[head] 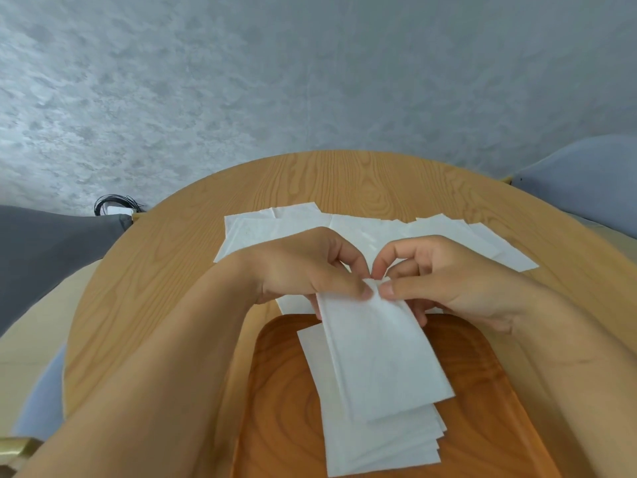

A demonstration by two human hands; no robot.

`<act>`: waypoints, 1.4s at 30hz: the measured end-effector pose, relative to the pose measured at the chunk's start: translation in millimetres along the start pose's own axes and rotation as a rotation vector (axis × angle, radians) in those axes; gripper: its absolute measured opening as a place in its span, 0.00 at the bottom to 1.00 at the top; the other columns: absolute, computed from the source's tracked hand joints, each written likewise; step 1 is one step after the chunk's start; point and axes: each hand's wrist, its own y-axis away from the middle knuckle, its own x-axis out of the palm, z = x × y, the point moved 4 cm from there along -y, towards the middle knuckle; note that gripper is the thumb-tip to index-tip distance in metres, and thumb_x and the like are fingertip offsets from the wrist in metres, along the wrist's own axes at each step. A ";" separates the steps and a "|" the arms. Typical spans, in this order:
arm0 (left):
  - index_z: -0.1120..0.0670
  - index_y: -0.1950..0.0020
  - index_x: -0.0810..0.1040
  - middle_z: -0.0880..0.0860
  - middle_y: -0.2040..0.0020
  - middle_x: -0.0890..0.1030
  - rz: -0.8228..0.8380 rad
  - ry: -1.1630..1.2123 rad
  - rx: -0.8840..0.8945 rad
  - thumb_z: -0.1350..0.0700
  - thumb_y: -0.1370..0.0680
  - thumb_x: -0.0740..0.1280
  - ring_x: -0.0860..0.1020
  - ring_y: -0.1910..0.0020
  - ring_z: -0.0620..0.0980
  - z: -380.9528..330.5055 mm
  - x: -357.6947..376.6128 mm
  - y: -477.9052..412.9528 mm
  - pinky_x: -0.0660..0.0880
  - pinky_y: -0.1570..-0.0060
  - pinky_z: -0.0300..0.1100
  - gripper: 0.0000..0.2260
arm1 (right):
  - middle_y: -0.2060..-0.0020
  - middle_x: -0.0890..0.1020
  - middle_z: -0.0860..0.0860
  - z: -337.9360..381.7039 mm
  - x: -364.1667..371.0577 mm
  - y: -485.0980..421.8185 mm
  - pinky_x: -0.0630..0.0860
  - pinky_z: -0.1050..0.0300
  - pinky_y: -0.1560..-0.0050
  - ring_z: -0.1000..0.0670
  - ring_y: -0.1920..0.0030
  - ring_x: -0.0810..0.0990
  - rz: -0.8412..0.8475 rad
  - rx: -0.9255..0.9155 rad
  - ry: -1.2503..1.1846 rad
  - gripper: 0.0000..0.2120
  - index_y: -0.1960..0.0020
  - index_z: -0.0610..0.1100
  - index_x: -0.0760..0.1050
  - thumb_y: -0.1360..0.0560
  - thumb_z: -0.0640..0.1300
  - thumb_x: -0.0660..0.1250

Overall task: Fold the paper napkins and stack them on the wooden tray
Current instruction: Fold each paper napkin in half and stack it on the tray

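My left hand (306,267) and my right hand (444,270) meet at the far edge of a folded white napkin (379,353). Both pinch that edge between thumb and fingers. The napkin hangs down over a stack of several folded napkins (379,443) lying on the wooden tray (282,401) close to me. Unfolded white napkins (269,229) are spread flat on the round wooden table (172,270) beyond my hands, partly hidden by them.
A grey cushion or seat (51,257) lies off the table's left edge, with a coil of black cable (113,205) behind it. A pale blue chair (586,177) stands at the right. A grey textured wall fills the background.
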 end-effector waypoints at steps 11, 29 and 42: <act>0.50 0.65 0.84 0.49 0.68 0.80 -0.106 -0.142 -0.066 0.49 0.20 0.71 0.72 0.72 0.44 4.1 -6.8 -4.4 0.68 0.69 0.37 0.14 | 0.60 0.87 0.45 -3.6 12.0 -7.6 0.77 0.61 0.68 0.51 0.69 0.79 0.013 -0.121 0.151 0.04 0.49 0.46 0.82 0.23 0.40 0.75; 0.51 0.55 0.87 0.47 0.58 0.86 -0.622 -0.254 0.081 0.55 0.23 0.75 0.83 0.59 0.47 32.6 -24.4 -29.3 0.81 0.55 0.39 0.02 | 0.39 0.77 0.53 -37.0 -46.2 -14.5 0.70 0.55 0.45 0.50 0.38 0.75 -0.658 0.096 0.697 0.24 0.37 0.50 0.78 0.29 0.55 0.79; 0.48 0.55 0.87 0.45 0.57 0.86 -0.622 -0.280 0.072 0.51 0.24 0.76 0.82 0.61 0.39 36.5 -24.6 -32.7 0.80 0.57 0.34 0.02 | 0.36 0.76 0.57 -26.2 -38.8 -11.1 0.73 0.49 0.37 0.51 0.34 0.71 -0.599 0.091 0.687 0.30 0.37 0.54 0.77 0.34 0.65 0.77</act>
